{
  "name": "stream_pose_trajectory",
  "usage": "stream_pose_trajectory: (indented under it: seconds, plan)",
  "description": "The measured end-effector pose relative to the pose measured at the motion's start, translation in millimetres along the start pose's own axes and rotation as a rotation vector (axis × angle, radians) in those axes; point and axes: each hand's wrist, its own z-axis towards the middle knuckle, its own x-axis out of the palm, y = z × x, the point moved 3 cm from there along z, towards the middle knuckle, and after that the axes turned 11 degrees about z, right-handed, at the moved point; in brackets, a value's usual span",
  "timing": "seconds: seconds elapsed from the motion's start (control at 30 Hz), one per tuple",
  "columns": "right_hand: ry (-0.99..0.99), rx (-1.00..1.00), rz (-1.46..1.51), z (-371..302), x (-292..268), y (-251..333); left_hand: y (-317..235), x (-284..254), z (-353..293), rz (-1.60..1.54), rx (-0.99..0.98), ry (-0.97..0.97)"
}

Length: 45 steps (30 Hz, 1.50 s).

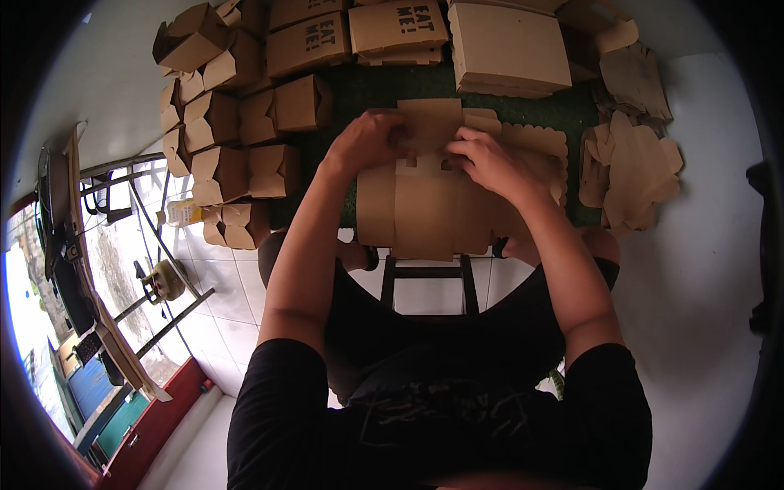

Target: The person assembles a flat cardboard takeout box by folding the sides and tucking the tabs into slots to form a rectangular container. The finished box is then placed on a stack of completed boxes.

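Gripping the flat brown cardboard box blank [429, 204] with both hands, I held it over the green mat [384, 86], above a black stool [426, 286]. My left hand [367, 140] pinched its upper flap and my right hand [486, 159] pressed the fold beside it. Folded brown boxes [237, 139] were piled to my left, and loose flat blanks [629, 159] lay to my right.
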Motion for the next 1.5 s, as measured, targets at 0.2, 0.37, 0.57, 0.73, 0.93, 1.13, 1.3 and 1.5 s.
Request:
stream_pose_trajectory:
  seconds: [0.2, 0.37, 0.57, 0.73, 0.93, 1.13, 1.3, 1.5]
  plan:
    - [-0.144, -0.016, -0.065, 4, 18, -5, -4, 4, -3, 0.052, -0.022, -0.01]
    - [-0.129, -0.025, -0.253, 5, 29, -6, -15, 12, -6, 0.115, 0.012, -0.035]
    - [-0.262, -0.109, -0.159, 2, 26, -13, -36, 14, -8, 0.246, 0.19, -0.038]
    - [-0.426, 0.021, 0.032, -3, -31, -22, -49, 10, -15, 0.171, 0.193, -0.042]
    - [-0.386, 0.585, 0.046, -27, -57, -2, -53, 10, -13, 0.207, 0.197, -0.115]
    - [-0.336, 0.705, 0.198, -28, -42, 1, -45, 1, -5, 0.16, 0.171, -0.234]
    - [-0.389, 0.542, 0.394, -13, -31, -17, -38, -3, -3, 0.146, 0.05, -0.185]
    - [-0.504, 0.328, 0.51, -2, -23, -4, -35, -6, -7, 0.153, 0.023, -0.182]
